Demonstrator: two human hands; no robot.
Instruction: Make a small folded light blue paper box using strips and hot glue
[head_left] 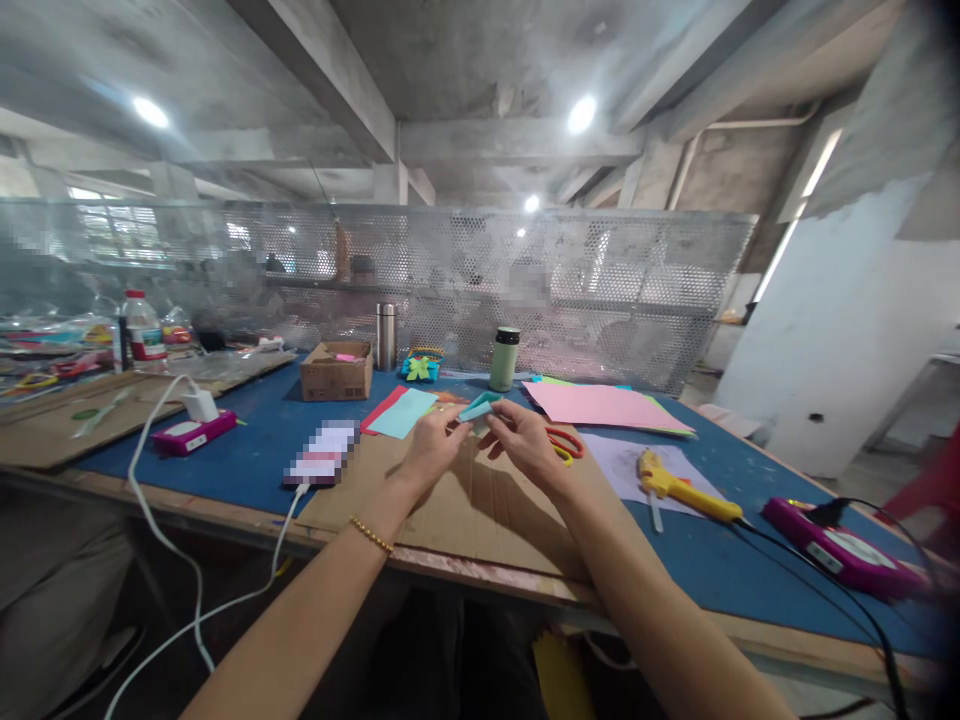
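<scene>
Fingers (pixel 459 428) of both hands on teal paper (pixel 480 405); cardboard box (pixel 337 371) beyond.

Bare room is left on the flat brown cardboard sheet (pixel 480 515) near the table edge. To the right, the way is blocked by red-handled scissors (pixel 564 442) and a yellow glue gun (pixel 686 488). To the left, a blurred flat thing (pixel 321 455) with a white cable (pixel 161 545) is laid. Farther back stand a green bottle (pixel 504 359), a steel flask (pixel 385 337) and a small cardboard box (pixel 337 371).
</scene>
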